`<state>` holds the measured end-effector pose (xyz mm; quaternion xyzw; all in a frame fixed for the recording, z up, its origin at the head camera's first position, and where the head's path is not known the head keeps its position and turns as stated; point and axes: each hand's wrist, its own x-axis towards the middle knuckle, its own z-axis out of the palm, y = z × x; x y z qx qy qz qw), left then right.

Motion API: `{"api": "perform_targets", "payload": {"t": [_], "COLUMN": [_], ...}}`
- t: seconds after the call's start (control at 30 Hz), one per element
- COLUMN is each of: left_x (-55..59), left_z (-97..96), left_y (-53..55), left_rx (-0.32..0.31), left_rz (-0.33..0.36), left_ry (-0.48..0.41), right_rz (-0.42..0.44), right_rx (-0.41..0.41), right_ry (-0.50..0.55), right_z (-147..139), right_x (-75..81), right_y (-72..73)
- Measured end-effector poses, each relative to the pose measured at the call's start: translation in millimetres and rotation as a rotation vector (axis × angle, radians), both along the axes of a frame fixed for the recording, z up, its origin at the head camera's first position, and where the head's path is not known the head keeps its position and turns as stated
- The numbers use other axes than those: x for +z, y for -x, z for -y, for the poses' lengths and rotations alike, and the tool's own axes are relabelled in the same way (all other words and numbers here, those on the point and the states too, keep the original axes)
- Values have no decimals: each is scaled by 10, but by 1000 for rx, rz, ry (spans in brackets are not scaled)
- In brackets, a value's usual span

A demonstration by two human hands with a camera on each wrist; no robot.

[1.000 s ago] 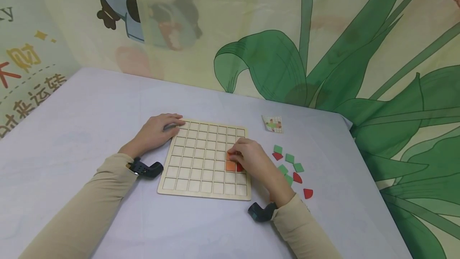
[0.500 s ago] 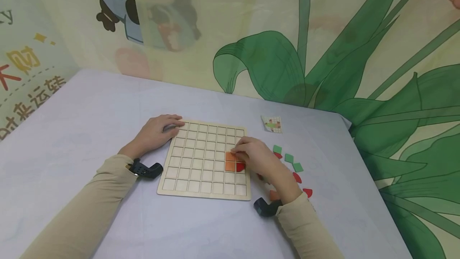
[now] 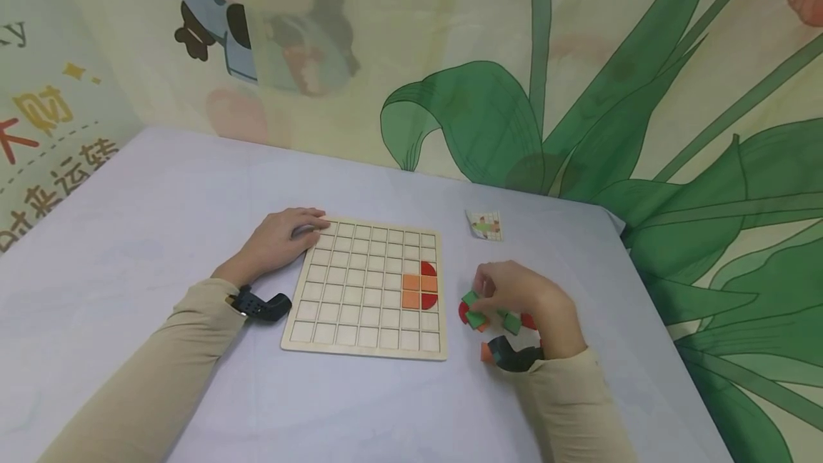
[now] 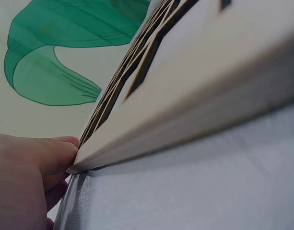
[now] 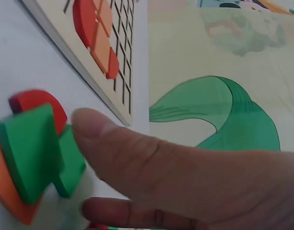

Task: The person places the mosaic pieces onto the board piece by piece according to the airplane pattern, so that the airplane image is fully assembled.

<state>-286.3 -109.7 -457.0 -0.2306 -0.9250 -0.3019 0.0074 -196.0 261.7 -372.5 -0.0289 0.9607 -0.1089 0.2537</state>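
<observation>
A light wooden grid board [image 3: 363, 354] lies on the white-covered table. Several orange squares [image 3: 411, 299] and red rounded pieces [image 3: 429, 301] sit in its right-hand cells. My left hand [image 3: 275, 243] rests with extended fingers at the board's upper left corner, and the left wrist view shows its fingers [image 4: 60, 153] touching that corner. Right of the board, my right hand [image 3: 517, 290] hovers over a small pile with green tiles [image 3: 476, 319]. In the right wrist view, the thumb is beside a green tile [image 5: 72, 160], apart from the finger below. The other fingertips are hidden.
A small picture card [image 3: 484, 225] with a coloured grid pattern lies beyond the board, at the back right. Another orange piece [image 3: 486, 353] lies near my right wrist camera [image 3: 512, 357]. A printed backdrop [image 3: 476, 113] stands behind the table.
My right hand has left the board's right side and moved right to the loose pieces. A red piece above the orange squares now shows. The left hand has stayed at the corner.
</observation>
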Motion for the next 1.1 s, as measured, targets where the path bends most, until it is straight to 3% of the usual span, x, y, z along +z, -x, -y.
{"api": "perform_targets", "payload": {"t": [0.5, 1.1], "left_x": [-22, -11], "left_z": [9, 14], "left_y": [11, 4], "left_rx": [-6, -16], "left_rz": [-13, -11], "left_ry": [-12, -27], "right_rz": [-10, -102], "right_rx": [-90, -18], "right_ry": [-59, -16], "right_z": [195, 261], "right_x": [-195, -253], "right_y": [49, 125]}}
